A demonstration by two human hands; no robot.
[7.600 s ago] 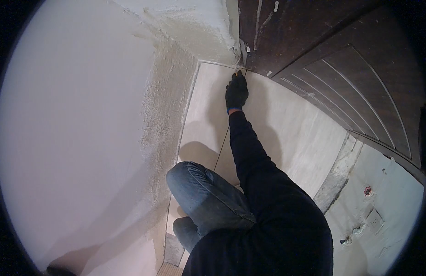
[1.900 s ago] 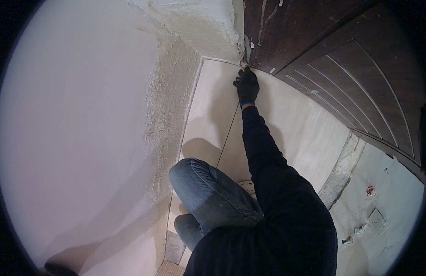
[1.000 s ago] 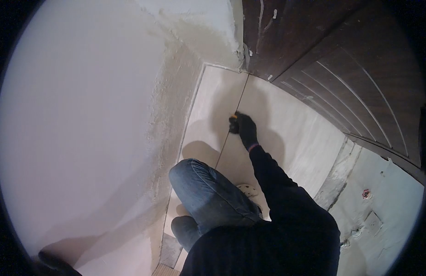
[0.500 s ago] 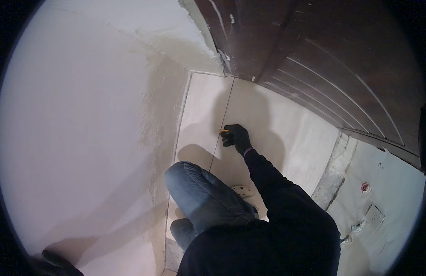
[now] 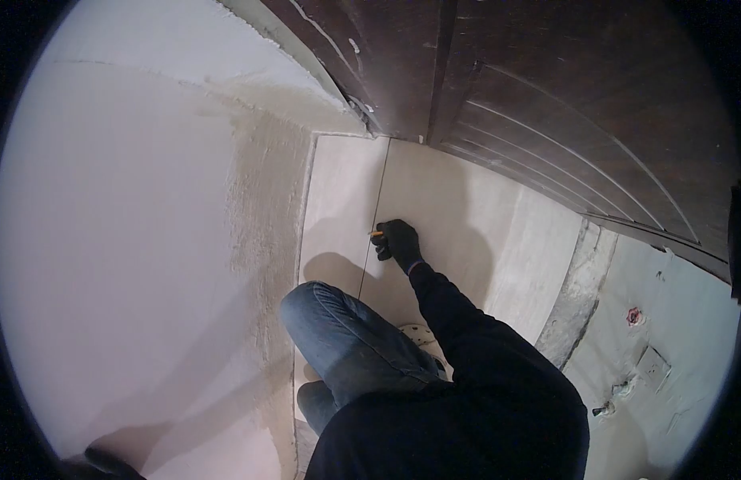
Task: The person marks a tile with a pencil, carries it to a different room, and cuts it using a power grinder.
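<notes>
Bordering dark door (image 5: 562, 104), pale floor tiles (image 5: 522, 248)

The upper right is filled by a dark brown panelled door (image 5: 546, 88), marked with pale lines. At left, a pale wall (image 5: 122, 240) is edged by rough plaster (image 5: 262, 200). At right, a red fitting (image 5: 634, 316) and a square plate (image 5: 653, 368) are seen past a grey strip (image 5: 572, 296).

Wall (image 5: 130, 200) left of floor tiles (image 5: 522, 248), door (image 5: 562, 72) beyond, pencil (image 5: 377, 234) in right grip (image 5: 400, 242) beside tile seam (image 5: 379, 192)
</notes>
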